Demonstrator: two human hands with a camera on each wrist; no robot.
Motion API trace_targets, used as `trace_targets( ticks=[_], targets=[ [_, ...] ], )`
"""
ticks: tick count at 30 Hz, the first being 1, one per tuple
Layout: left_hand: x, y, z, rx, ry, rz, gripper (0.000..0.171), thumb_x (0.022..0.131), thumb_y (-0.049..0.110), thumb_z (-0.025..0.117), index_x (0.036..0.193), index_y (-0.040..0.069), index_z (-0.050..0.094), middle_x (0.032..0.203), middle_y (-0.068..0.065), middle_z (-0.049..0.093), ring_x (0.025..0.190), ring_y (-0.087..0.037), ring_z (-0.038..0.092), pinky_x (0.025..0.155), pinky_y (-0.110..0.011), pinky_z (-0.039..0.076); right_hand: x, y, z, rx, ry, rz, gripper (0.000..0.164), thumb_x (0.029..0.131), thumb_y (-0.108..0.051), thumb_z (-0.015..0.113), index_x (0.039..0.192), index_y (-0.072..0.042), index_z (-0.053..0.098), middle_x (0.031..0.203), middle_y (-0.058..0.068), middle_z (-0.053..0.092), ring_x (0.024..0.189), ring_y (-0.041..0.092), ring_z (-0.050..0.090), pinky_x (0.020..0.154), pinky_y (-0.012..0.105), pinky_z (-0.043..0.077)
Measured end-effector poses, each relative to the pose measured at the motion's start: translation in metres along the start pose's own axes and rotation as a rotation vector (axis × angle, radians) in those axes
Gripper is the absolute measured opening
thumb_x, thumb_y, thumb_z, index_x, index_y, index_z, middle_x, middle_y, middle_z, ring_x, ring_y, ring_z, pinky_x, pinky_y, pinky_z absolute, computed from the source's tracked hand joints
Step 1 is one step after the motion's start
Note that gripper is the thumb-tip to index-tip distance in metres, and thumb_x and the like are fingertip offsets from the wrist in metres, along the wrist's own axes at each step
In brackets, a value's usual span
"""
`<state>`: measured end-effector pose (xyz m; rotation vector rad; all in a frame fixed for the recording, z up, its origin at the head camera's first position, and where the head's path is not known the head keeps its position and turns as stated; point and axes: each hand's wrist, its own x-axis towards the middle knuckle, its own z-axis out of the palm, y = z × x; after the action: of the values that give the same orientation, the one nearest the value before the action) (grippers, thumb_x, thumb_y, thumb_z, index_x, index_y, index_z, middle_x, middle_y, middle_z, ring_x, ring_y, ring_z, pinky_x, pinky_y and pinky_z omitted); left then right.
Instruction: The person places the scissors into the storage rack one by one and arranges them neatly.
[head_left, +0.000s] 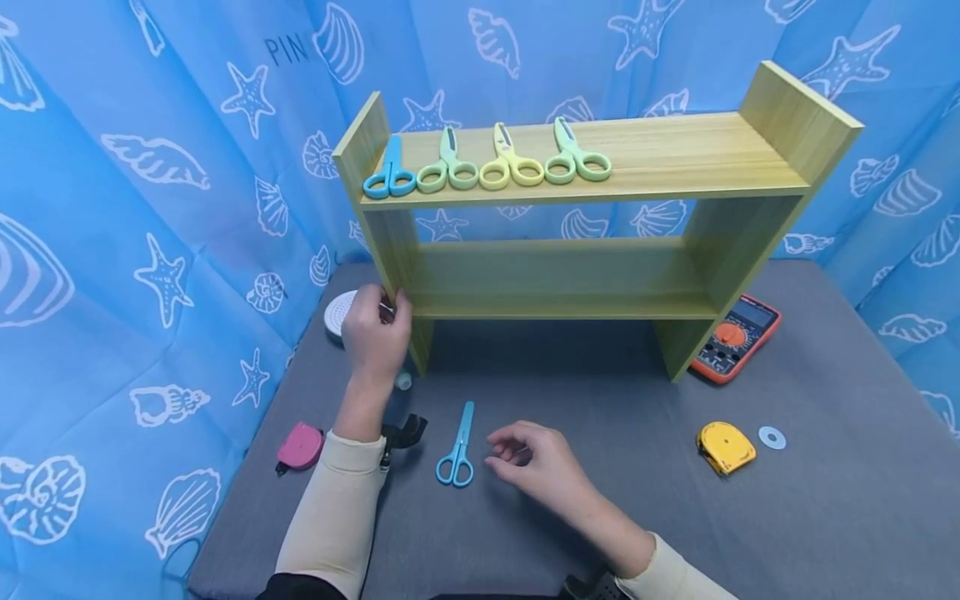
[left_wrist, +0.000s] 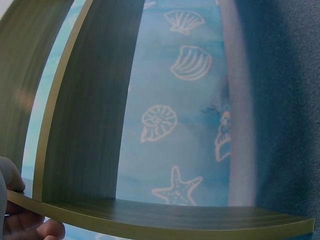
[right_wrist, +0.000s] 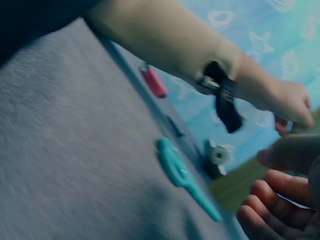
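Observation:
My left hand grips the front edge of the left side panel of a wooden shelf; in the left wrist view its fingers wrap round that board. My right hand hovers over the grey table, fingers loosely curled and holding nothing. Just left of it lie blue scissors, blades pointing toward the shelf. On the top board stand blue scissors, green scissors, yellow scissors and light green scissors in a row, handles to the front.
A pink tape measure lies left of my left forearm, a yellow tape measure and a pale disc at the right. An orange multimeter sits behind the shelf's right leg. A round white object is behind my left hand.

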<state>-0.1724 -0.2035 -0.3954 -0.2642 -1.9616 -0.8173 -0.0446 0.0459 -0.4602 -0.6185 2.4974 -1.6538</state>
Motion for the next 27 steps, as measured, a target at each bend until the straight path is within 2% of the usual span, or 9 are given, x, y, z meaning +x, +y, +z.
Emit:
trace_targets(
  ticks=[8, 16, 22, 27],
  targets=[
    [0.000, -0.001, 0.001, -0.001, -0.005, 0.003, 0.017, 0.093, 0.006, 0.063, 0.080, -0.002, 0.057, 0.071, -0.015, 0.057, 0.057, -0.027, 0.057, 0.050, -0.038, 0.047, 0.011, 0.005, 0.028, -0.083, -0.060, 0.071, 0.013, 0.086, -0.010, 0.079, 0.097, -0.004, 0.076, 0.081, -0.008, 0.065, 0.072, 0.004, 0.060, 0.063, 0.023, 0.053],
    [-0.001, 0.004, 0.002, -0.012, -0.010, 0.005, 0.017, 0.093, 0.006, 0.064, 0.079, -0.002, 0.056, 0.071, -0.016, 0.058, 0.056, -0.028, 0.057, 0.050, -0.038, 0.047, 0.017, 0.007, 0.044, -0.223, -0.051, 0.142, 0.008, 0.084, -0.012, 0.082, 0.083, -0.010, 0.074, 0.069, -0.013, 0.061, 0.061, 0.001, 0.054, 0.057, 0.022, 0.047],
    [0.000, 0.004, 0.002, -0.002, -0.002, 0.011, 0.017, 0.092, 0.005, 0.064, 0.079, -0.002, 0.057, 0.071, -0.016, 0.058, 0.055, -0.027, 0.056, 0.050, -0.038, 0.047, 0.018, 0.004, 0.046, -0.356, -0.048, 0.127, 0.013, 0.086, -0.010, 0.078, 0.074, -0.012, 0.074, 0.061, -0.013, 0.058, 0.052, 0.001, 0.051, 0.050, 0.021, 0.045],
    [0.000, 0.004, 0.000, 0.003, 0.006, 0.005, 0.017, 0.092, 0.005, 0.063, 0.078, -0.002, 0.056, 0.071, -0.017, 0.058, 0.055, -0.028, 0.056, 0.050, -0.039, 0.046, 0.021, 0.002, 0.046, -0.402, -0.058, 0.101, 0.021, 0.085, -0.011, 0.075, 0.066, -0.015, 0.068, 0.054, -0.014, 0.052, 0.047, 0.002, 0.045, 0.046, 0.021, 0.040]
  ],
)
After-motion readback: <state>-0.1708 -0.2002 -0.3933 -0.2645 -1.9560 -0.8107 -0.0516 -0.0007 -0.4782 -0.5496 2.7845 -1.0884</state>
